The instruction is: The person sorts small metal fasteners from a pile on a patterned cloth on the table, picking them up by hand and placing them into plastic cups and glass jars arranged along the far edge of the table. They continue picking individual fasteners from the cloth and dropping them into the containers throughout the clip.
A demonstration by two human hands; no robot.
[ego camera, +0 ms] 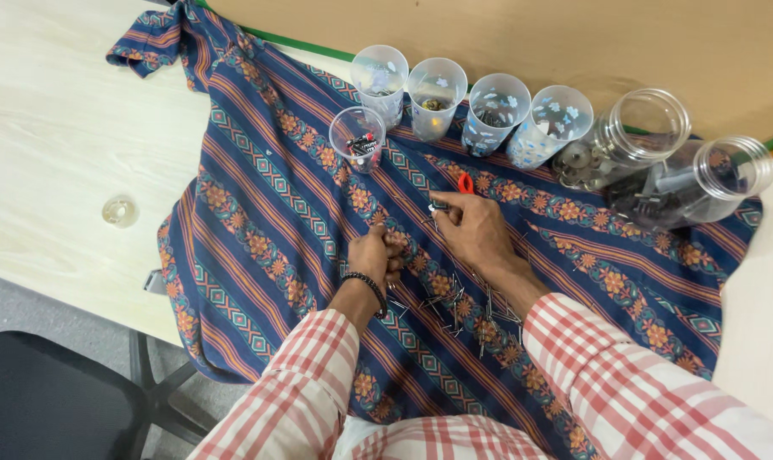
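A blue patterned cloth (267,196) covers the pale table. My left hand (375,254), with a dark bead bracelet on the wrist, is curled into a loose fist on the cloth; I cannot tell if it holds anything. My right hand (474,227) rests just to its right, its fingertips pinching a small metal piece (438,206). A small red item (466,182) lies just beyond that hand. Several thin metal pins or nails (463,311) lie scattered on the cloth under my right wrist.
Several clear plastic cups (437,95) stand in a row at the cloth's far edge, one cup (357,136) set nearer with dark bits inside. Two clear jars (701,181) lie at the right. A small round lid (120,210) sits on the table left. A black chair (54,400) is below.
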